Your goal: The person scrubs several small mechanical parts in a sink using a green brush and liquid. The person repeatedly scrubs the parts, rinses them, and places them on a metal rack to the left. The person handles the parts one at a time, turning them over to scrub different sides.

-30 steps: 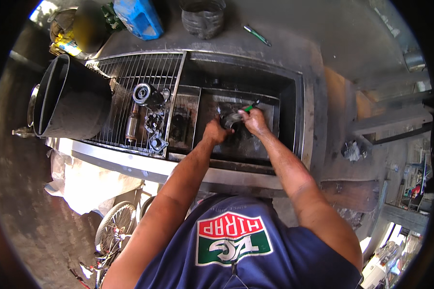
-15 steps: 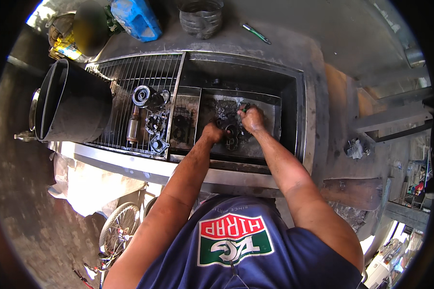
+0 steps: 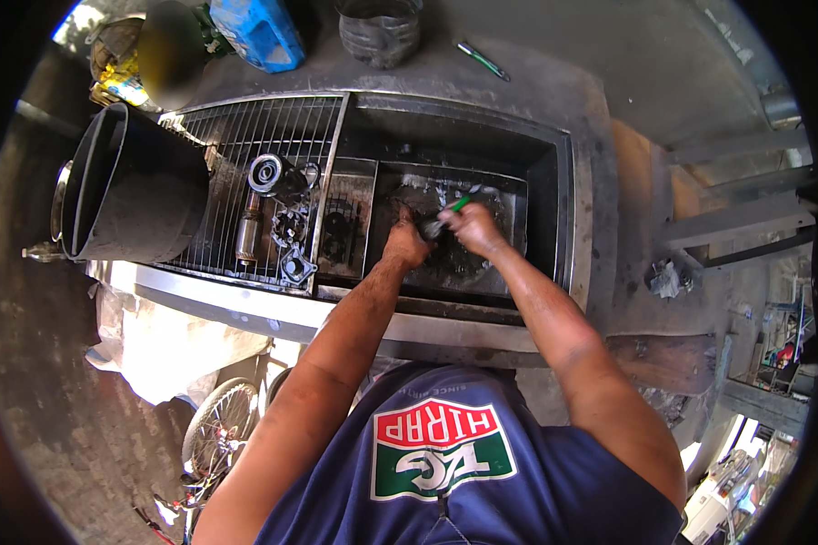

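Both hands are down in a dark metal washing basin (image 3: 563,209), over a shallow inner tray with dirty liquid in it. My right hand (image 3: 474,231) is closed round a green-handled brush (image 3: 464,199), its bristle end toward my left hand. My left hand (image 3: 407,242) grips a dark, greasy metal part (image 3: 433,230), mostly hidden by the fingers and the brush. On the wire grate (image 3: 218,127) to the left lie a round motor housing (image 3: 269,174), a copper-ended armature (image 3: 249,232), a gear-like piece (image 3: 289,225) and a square-flanged end cover (image 3: 297,266).
A large black bucket (image 3: 145,195) lies tilted on the grate's left end. Behind the basin are a blue jug (image 3: 259,36), a cut plastic container (image 3: 382,34) and a green-and-black pen-like tool (image 3: 483,61). A bicycle (image 3: 223,427) stands below left.
My left hand has raised the metal part from the tray bottom and turned it. My right hand has come slightly nearer and lower, and the green brush handle now shows more clearly.
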A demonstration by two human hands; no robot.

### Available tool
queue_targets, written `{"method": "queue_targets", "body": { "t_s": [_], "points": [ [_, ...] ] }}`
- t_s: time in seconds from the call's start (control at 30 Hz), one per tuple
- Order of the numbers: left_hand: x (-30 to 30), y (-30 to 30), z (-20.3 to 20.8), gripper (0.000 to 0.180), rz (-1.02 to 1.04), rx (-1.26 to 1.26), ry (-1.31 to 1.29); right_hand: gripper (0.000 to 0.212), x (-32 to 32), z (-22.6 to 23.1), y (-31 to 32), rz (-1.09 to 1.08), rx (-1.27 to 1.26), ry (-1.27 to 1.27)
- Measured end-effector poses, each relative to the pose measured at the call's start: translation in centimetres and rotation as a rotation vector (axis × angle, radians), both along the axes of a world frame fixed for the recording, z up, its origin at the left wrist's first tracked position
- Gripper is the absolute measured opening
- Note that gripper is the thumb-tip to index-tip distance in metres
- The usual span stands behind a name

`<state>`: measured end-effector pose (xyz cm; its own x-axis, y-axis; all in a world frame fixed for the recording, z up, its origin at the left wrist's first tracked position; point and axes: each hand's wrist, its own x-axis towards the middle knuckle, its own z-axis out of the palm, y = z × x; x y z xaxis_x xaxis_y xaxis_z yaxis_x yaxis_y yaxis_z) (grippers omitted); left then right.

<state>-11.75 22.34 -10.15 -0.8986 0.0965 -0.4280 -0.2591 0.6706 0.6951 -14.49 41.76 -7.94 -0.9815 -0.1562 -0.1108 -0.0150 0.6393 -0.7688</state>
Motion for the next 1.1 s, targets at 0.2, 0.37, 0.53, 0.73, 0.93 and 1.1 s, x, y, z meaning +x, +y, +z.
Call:
{"method": "queue_targets", "body": {
  "t_s": [0.2,0.37,0.53,0.73,0.93,1.1],
  "points": [
    [0.3,0.0,1.0,0.098,0.045,-0.083,-0.067,0.026,1.1,-1.5,0.3,0.061,-0.158,0.052],
    [0.2,0.0,0.4,0.105,0.05,-0.057,-0.042,0.024,0.8,-1.7,0.1,-0.283,0.211,0.236],
    [0.5,0.1,-0.5,0.107,0.058,-0.054,0.004,0.026,0.5,-3.7,0.0,0.431,-0.055,0.322],
    [-0.4,-0.5,-1.3,0.091,-0.042,-0.08,-0.049,0.019,-1.1,-5.6,2.3,0.048,0.237,0.039],
    [-1.0,-1.5,-3.5,0.086,0.047,0.074,-0.118,0.026,-1.3,-3.9,-1.0,0.003,-0.204,-0.1],
    [-1.4,-2.1,-5.8,0.082,0.017,0.03,-0.151,0.025,-0.8,-3.3,-1.7,-0.237,-0.01,-0.107]
  ]
}}
